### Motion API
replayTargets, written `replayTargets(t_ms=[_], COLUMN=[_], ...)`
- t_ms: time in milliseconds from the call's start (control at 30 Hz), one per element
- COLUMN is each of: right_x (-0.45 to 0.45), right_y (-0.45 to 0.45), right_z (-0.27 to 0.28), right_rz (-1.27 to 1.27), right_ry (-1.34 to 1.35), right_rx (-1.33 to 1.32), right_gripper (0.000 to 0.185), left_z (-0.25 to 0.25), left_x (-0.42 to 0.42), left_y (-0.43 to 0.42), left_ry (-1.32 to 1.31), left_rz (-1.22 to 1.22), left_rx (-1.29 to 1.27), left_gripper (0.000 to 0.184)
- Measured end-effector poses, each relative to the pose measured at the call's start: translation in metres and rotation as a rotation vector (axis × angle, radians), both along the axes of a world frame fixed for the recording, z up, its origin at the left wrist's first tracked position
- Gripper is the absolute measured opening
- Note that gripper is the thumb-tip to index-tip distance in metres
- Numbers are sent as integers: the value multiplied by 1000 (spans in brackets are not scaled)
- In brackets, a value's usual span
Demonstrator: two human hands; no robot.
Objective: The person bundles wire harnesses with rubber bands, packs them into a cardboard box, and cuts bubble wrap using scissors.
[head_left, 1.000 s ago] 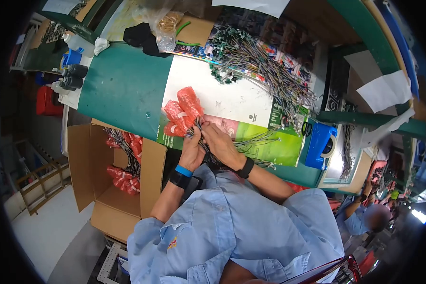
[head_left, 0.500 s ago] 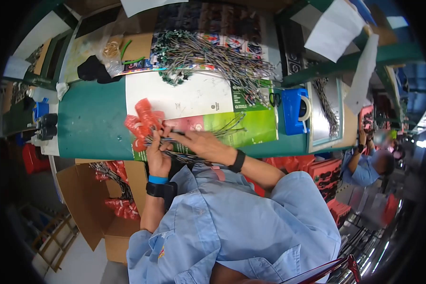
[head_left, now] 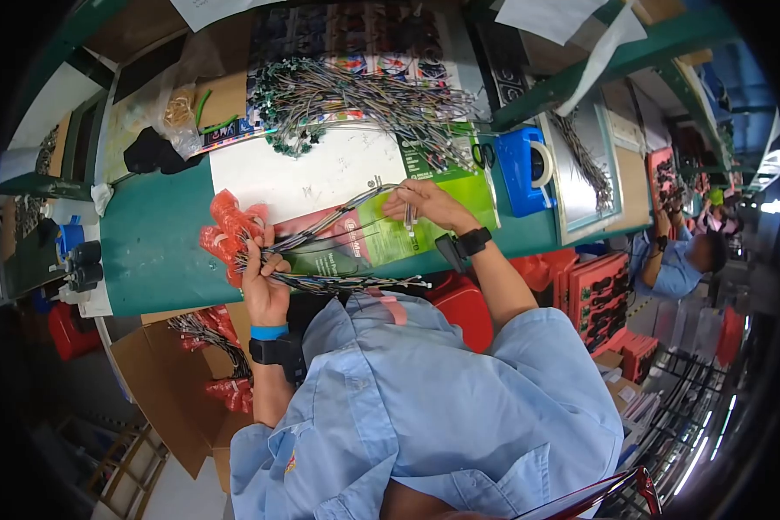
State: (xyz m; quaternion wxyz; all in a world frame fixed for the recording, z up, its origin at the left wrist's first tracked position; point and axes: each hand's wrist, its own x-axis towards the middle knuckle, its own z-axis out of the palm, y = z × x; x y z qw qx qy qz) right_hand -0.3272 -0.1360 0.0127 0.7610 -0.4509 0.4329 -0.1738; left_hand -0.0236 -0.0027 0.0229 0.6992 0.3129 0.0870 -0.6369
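Observation:
My left hand [head_left: 265,282] is closed around a bundle of thin cables [head_left: 316,227] close to its end in red bubble wrap [head_left: 230,232]. Part of the bundle slants up to my right hand [head_left: 426,206], whose fingers pinch those cables near their connector ends, which hang below the fingers. Other cables of the bundle [head_left: 347,283] stretch rightward from my left hand along the table's front edge. Beneath the hands lie printed sheets, one green [head_left: 459,201] and one white [head_left: 277,186]. The wrap hides the far ends of the cables.
A large pile of loose cables [head_left: 364,95] covers the back of the green table [head_left: 156,260]. To the right are scissors [head_left: 484,156] and a blue tape dispenser [head_left: 518,186]. An open cardboard box [head_left: 169,381] holds wrapped bundles at lower left. Another person [head_left: 676,260] sits at far right.
My right hand has moved right and up from beside my left hand, drawing part of the bundle out straight. My left hand keeps its hold. The camera view has shifted slightly.

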Motion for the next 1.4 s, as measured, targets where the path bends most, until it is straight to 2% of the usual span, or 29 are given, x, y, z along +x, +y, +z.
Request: replayTargets(t_ms=[633,733,767,833,900,933,967,1033,1067,1100,1133,1167,1267,1300,1400], right_x=[-3,-4,-6,-7,10,30,54,97,115,128,131,132,100,86,59], right_y=[17,19,20,18,32,38,46,80,86,91,98,103,86,78,57], right_z=[-6,-5,-4,3,20,41,56,40,52,65,51,37,55,56,99], right_rz=[40,55,56,558,647,665,682,515,604,681,637,591,585,616,589], right_ry=[-121,-103,-107,253,198,64,-66,1,65,128,64,-1,91,189,425], right_rx=[30,56,44,-500,-635,-624,-610,-1007,-759,-507,-320,-131,-615,-884,-1039], right_gripper=[29,30,30,45,74,83,92,79,65,53,43,35,26,22,24], left_z=[0,-1,4,3,-13,14,20,37,39,40,44,51,59,56,55], left_x=[8,8,4,2,7,-2,-5,-12,-10,-7,-6,-7,-13,-11,-27], left_y=[9,12,11,10,13,11,11,8,8,10,7,8,12,12,10], left_ry=[-5,39,-55,-204,-181,-73,-48,41,37,255,475,363,245,246,166], left_rz=[11,-65,-23,59,10,-1,11,40,37,13,-14,-2,-3,-41,-56], left_rx=[65,-99,26,156,-1,5,-27,-32,-41,-166,-295,-276,-358,-420,-377], left_gripper=[21,21,22,22,20,17,17,18,18,18,19,13,14,12,11])
